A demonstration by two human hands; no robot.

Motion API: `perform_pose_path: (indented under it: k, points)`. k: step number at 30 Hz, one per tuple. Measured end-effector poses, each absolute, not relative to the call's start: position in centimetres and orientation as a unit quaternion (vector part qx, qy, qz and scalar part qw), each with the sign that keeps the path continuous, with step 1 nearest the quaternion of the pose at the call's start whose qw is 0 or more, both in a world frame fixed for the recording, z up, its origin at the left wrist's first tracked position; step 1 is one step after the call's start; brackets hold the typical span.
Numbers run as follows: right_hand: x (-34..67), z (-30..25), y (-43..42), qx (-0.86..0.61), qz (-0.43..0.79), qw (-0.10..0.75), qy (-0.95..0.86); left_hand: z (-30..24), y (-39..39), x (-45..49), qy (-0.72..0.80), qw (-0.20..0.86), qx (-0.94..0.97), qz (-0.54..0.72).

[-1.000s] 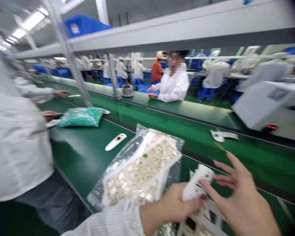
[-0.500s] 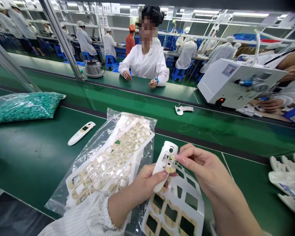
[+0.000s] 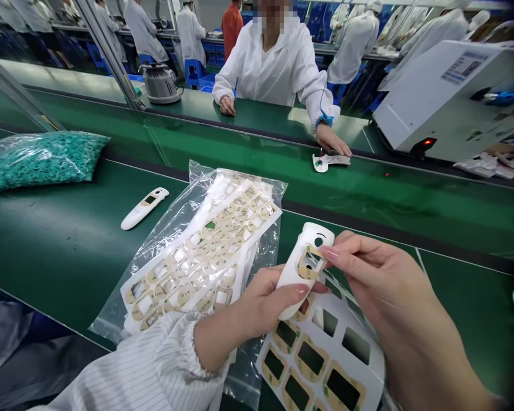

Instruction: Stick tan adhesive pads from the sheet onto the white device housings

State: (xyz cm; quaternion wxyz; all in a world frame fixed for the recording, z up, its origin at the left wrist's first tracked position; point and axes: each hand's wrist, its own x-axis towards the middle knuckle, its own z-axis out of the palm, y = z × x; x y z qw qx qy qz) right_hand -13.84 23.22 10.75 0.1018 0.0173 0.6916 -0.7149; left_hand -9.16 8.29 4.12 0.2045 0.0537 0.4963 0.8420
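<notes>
My left hand (image 3: 263, 302) is closed round a white plastic housing (image 3: 292, 277), tilted with its rounded, holed end up. A tan adhesive sticker (image 3: 305, 270) with an open middle lies around the housing's window. My right hand (image 3: 381, 279) pinches at the sticker's upper right edge, thumb and forefinger together. Beneath the housing hangs a white backing sheet (image 3: 337, 349) with tan stickers and rectangular cutouts; whether my left fingers also grip it is hidden. Left of my hands, a stack of sticker sheets (image 3: 205, 245) lies on a clear plastic bag (image 3: 177, 211).
Another white housing (image 3: 143, 210) lies on the green bench, near a bag of teal parts (image 3: 47, 162). A conveyor belt (image 3: 248, 148) runs beyond. A co-worker's hand (image 3: 332, 140) touches a curved white part (image 3: 321, 164) there. A white machine (image 3: 437, 97) stands at right.
The sticker has gone from standing off the housing at an angle to lying around its window. A co-worker's hand has reached the curved white part. The view has tipped downward.
</notes>
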Motion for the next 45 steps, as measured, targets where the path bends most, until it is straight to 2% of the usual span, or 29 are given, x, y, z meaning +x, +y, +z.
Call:
perform_pose_path:
  k: [45]
  points:
    - [-13.22,10.66,22.43,0.031,-0.724,0.074,0.685,4.29,8.19,-9.14,0.480,0.189,0.074,0.854]
